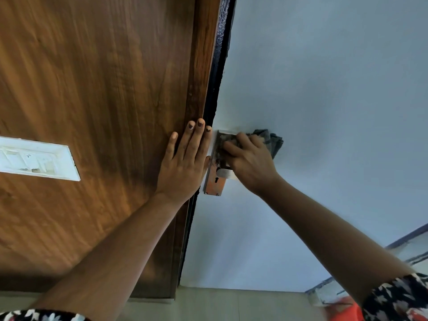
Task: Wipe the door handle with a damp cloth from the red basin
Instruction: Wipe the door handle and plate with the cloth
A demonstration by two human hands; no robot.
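Observation:
The metal door handle plate (214, 184) with a keyhole sits on the pale blue door (324, 112), next to the dark door edge. My right hand (249, 163) presses a grey cloth (273, 140) against the upper part of the plate and covers most of the lever; a short silver stub shows below my fingers. My left hand (185, 158) lies flat with fingers spread on the brown wooden panel (104, 89), just left of the handle, holding nothing. The red basin (345, 311) shows as a red patch at the bottom right, partly hidden by my sleeve.
A white switch plate (37, 158) is fixed to the wooden panel at the left. Beige floor tiles (231, 304) run along the bottom. A white ledge with dark trim (407, 249) stands at the right.

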